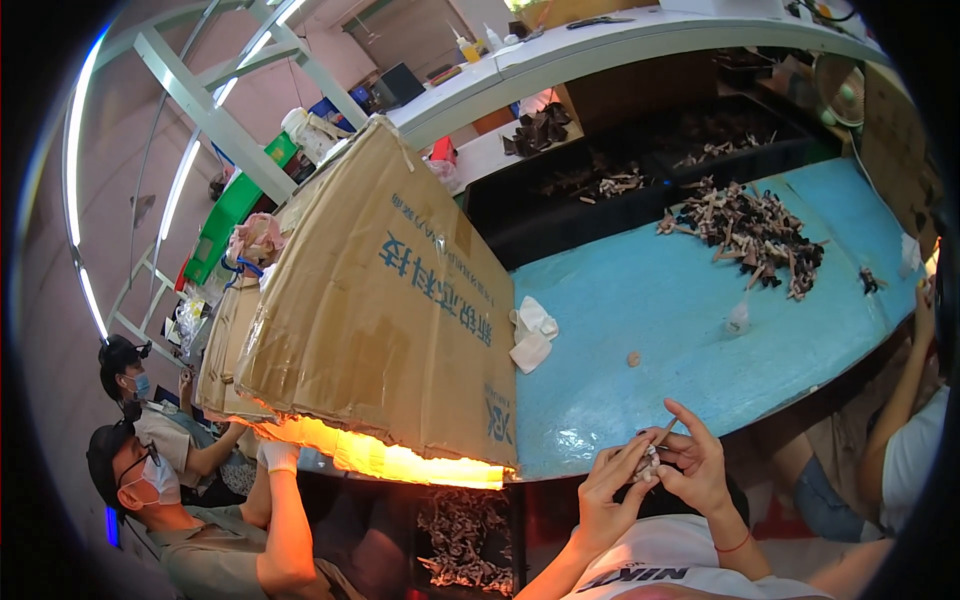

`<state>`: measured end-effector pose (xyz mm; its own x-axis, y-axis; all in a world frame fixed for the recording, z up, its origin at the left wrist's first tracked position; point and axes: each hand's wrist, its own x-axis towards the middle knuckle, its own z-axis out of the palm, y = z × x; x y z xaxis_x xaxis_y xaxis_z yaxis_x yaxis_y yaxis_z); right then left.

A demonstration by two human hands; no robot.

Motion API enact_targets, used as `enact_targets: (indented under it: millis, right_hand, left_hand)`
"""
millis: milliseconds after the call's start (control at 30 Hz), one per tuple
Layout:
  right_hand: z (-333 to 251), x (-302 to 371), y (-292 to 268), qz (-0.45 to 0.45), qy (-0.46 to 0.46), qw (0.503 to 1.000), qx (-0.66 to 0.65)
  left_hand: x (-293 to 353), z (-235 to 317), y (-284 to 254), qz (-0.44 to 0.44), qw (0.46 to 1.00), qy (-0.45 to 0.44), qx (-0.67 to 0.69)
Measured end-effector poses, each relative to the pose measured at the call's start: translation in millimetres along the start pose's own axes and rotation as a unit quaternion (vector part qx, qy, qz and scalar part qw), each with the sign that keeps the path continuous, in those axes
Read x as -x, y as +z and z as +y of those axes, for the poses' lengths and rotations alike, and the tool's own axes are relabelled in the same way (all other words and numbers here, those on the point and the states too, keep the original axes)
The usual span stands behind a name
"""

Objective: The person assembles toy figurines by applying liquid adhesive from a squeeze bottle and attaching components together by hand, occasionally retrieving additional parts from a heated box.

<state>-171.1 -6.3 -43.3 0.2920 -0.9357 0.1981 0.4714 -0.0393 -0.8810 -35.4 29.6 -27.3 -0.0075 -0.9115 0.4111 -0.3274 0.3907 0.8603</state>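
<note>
In front of my chest, above the near edge of the blue tabletop [585, 425], both hands are raised and close together. My left hand [612, 482] is closed around a small pale piece with dark parts [648, 463]; its exact kind is too small to make out. My right hand [697, 462] pinches at the same piece from the other side, its index finger raised. A thin, pointed, stick-like thing [664, 432] shows between the fingers of the two hands, and which one grips it I cannot tell.
Small dark and pale pieces [750, 230] lie heaped on the blue top, near black trays [540, 215]. A cardboard panel [380, 320] stands at left beside white cloth [533, 335]. A clear plastic bag [738, 318] lies farther right. Co-workers sit on both sides.
</note>
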Motion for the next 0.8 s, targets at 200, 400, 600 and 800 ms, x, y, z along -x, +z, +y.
enact_targets:
  millis: [200, 400, 600, 800]
  right_hand:
    - [0, 6, 0, -0.004, -0.004, 1.0, 0.0]
    - [-3, 1, -2, 0.001, -0.008, 1.0, 0.001]
    - [-24, -18, 0, -0.017, -0.036, 0.998, 0.04]
    - [-33, -22, -2, -0.016, -0.057, 0.994, 0.094]
  left_hand:
    - [5, 3, 1, -0.005, 1.0, 0.0, -0.006]
    - [-4, 3, 2, 0.001, 1.0, 0.007, -0.026]
    - [-26, 11, -1, 0.005, 0.995, 0.08, -0.052]
    - [-32, 11, 3, 0.004, 0.998, 0.062, -0.016]
